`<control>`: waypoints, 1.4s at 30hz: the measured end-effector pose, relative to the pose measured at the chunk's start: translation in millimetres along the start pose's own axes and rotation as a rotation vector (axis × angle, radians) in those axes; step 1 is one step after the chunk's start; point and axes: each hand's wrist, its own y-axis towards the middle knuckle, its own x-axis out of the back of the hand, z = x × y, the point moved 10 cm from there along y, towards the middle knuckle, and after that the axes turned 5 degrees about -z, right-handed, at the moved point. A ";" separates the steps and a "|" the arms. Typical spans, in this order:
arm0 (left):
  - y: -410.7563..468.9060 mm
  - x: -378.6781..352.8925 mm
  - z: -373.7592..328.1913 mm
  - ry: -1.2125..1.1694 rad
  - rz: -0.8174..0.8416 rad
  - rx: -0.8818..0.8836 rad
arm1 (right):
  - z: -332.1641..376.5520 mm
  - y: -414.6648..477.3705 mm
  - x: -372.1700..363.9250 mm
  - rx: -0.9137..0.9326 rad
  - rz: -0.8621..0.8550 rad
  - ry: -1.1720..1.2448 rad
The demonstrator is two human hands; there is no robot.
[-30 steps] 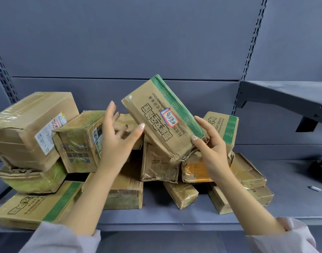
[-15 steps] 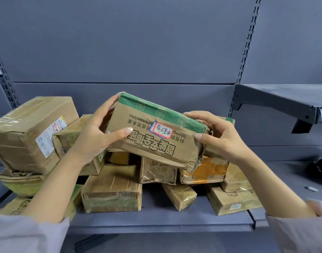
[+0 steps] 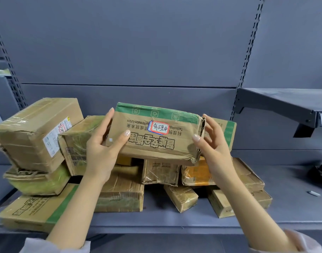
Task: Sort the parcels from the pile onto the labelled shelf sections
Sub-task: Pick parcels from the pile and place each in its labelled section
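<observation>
A brown cardboard parcel (image 3: 156, 143) with a green band along its top edge and a small red-and-blue bordered sticker (image 3: 158, 127) is held level in the air above the pile. My left hand (image 3: 103, 148) grips its left end, thumb on the front face. At the torn right end my right hand (image 3: 211, 143) grips it the same way. The print on it reads upside down. Under it lies the pile of parcels (image 3: 120, 189) on the grey shelf (image 3: 156, 223).
A big taped box (image 3: 32, 132) with a white shipping label sits at the pile's left. A higher grey shelf (image 3: 288, 103) juts out at the right. On the lower shelf's right part lie a small white object (image 3: 313, 193) and something black (image 3: 321, 172).
The parcel went from steeply tilted to level, turned with its labelled face towards me. My left hand, earlier off it, now grips its left end.
</observation>
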 end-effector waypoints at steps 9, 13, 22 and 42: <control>-10.0 5.8 12.2 0.005 -0.133 0.022 | -20.4 -18.2 -11.1 0.007 -0.062 -0.057; -16.5 4.4 9.7 -0.012 -0.118 0.024 | -21.2 -13.6 -8.8 0.013 -0.074 0.000; -14.6 3.7 14.4 -0.144 -0.044 0.104 | -5.4 -0.6 0.7 0.079 -0.092 0.121; -34.9 14.4 -47.6 -0.145 -0.078 0.044 | 50.4 -31.0 -1.8 0.232 -0.148 0.249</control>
